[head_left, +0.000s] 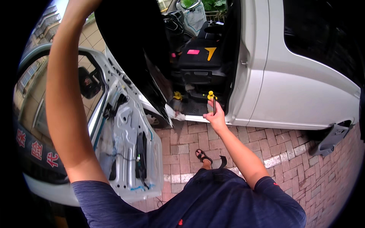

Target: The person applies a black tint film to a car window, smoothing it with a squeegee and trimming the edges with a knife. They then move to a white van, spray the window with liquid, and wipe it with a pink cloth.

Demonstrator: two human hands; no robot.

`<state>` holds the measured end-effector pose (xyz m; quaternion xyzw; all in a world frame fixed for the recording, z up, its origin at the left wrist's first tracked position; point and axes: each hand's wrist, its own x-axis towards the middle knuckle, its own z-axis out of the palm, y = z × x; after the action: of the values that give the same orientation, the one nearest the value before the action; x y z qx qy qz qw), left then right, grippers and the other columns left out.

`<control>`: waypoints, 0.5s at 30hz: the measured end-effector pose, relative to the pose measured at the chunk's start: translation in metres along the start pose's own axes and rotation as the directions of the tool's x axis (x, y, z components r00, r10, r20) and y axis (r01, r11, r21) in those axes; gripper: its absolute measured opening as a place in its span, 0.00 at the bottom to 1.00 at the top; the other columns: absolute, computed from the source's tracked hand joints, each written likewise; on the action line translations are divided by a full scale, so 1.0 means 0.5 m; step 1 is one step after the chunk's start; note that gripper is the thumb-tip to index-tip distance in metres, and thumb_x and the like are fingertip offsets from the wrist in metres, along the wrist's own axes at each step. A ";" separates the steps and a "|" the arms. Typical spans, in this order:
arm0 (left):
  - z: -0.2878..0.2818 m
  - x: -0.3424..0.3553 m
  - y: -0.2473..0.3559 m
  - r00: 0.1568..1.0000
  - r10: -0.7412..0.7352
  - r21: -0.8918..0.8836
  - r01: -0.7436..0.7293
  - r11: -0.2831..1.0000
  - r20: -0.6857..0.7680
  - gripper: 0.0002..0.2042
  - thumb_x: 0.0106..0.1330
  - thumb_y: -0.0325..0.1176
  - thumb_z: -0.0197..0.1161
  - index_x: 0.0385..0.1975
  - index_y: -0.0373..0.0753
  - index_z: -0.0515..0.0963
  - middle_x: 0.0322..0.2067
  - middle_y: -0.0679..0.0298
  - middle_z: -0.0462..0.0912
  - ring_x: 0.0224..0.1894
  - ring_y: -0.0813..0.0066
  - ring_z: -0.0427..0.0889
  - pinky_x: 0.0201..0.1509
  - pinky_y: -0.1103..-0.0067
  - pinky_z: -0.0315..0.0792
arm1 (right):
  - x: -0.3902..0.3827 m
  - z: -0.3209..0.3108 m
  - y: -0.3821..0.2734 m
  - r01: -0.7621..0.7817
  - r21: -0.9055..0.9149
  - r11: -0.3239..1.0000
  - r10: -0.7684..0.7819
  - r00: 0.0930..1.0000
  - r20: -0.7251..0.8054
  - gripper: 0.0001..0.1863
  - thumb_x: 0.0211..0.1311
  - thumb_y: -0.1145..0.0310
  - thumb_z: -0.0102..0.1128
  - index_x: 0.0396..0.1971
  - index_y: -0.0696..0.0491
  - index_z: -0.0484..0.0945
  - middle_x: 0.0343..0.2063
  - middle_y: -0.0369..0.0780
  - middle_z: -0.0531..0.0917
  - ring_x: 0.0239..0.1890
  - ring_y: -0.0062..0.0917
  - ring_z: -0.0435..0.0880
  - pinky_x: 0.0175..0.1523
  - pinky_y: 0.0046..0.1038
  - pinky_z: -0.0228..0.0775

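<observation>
My left arm reaches up along the left side, and only the base of my left hand [84,4] shows at the top edge; its fingers are out of frame. Beside it hangs a large, dark, glossy sheet like window film [131,34], its pointed lower end near the door sill. Whether that hand holds the sheet cannot be seen. In front of the open doorway, my right hand [216,118] is closed around a slim black tool [214,106], held upright. Just beyond its fingertips is a yellow knobbed object [210,95]; whether they touch is unclear.
The stripped front door [127,133] stands swung out at left, its inner metal and wires exposed. A black seat [199,53] carries a pink piece [193,52] and a yellow angled scraper-like piece [210,53]. The white van body [258,87] borders the right; a grey panel [331,140] leans there.
</observation>
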<state>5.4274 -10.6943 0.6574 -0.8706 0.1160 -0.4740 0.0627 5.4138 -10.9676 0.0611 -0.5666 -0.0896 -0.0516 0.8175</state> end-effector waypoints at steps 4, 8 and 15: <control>0.103 0.157 -0.097 0.998 -0.058 -0.101 0.056 0.993 -0.018 0.24 0.62 0.46 0.71 0.52 0.34 0.83 0.38 0.58 0.89 0.40 0.72 0.88 0.49 0.78 0.78 | 0.250 0.080 -0.001 0.172 0.176 0.969 -0.176 0.984 0.007 0.50 0.50 0.88 0.67 0.75 0.54 0.56 0.71 0.49 0.65 0.35 0.18 0.85 0.41 0.21 0.79; 0.251 0.245 -0.203 0.993 -0.116 -0.201 0.115 0.973 0.006 0.25 0.62 0.45 0.71 0.54 0.33 0.81 0.40 0.57 0.89 0.42 0.72 0.88 0.50 0.79 0.78 | 0.425 0.150 -0.021 0.273 0.063 0.960 -0.263 0.956 -0.129 0.48 0.52 0.87 0.67 0.74 0.57 0.56 0.69 0.46 0.69 0.35 0.17 0.85 0.44 0.21 0.78; 0.497 0.343 -0.329 0.981 -0.182 -0.382 0.196 0.903 0.073 0.28 0.63 0.45 0.71 0.57 0.32 0.79 0.42 0.57 0.88 0.44 0.72 0.87 0.52 0.79 0.77 | 0.826 0.104 -0.120 0.415 0.321 0.851 -0.254 0.862 -0.439 0.21 0.58 0.78 0.71 0.48 0.51 0.71 0.35 0.33 0.79 0.24 0.17 0.78 0.20 0.14 0.57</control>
<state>5.7493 -10.5804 0.6977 -0.8811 0.1214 -0.4300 -0.1549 5.8024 -10.9329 0.2187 -0.3389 -0.0371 -0.2849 0.8959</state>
